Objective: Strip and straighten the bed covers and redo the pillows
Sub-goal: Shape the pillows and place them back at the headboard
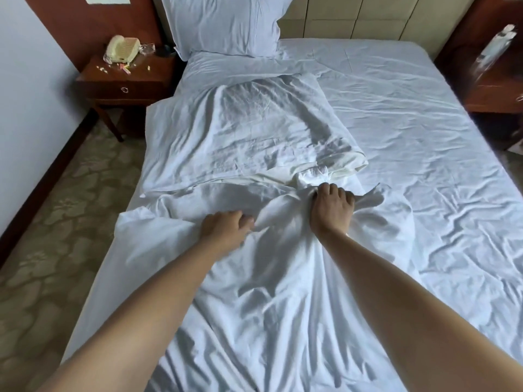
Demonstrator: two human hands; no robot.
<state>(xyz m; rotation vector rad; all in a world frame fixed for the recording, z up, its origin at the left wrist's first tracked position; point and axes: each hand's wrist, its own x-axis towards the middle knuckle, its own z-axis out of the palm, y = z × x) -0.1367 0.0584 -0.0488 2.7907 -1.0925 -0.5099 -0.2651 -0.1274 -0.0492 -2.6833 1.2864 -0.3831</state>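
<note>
Head view: the cover [254, 292] lies bunched mid-frame on the bed [424, 137], running lengthwise toward the pillow [223, 24] at the top — the right hand [331, 207] clutches its gathered edge, nearer that pillow; the left hand [223, 230] pinches a fold beside it.

The crumpled white cotton-like cover [254, 142] and the wrinkled pale fitted sheet [410, 137] are matt woven cloth, as is the plump white pillow [223, 24] at twelve o'clock. At ten o'clock, the dark reddish wooden bedside table [124, 80] looks smooth and faintly glossy, carrying a cream glossy plastic telephone [122, 49].
</note>
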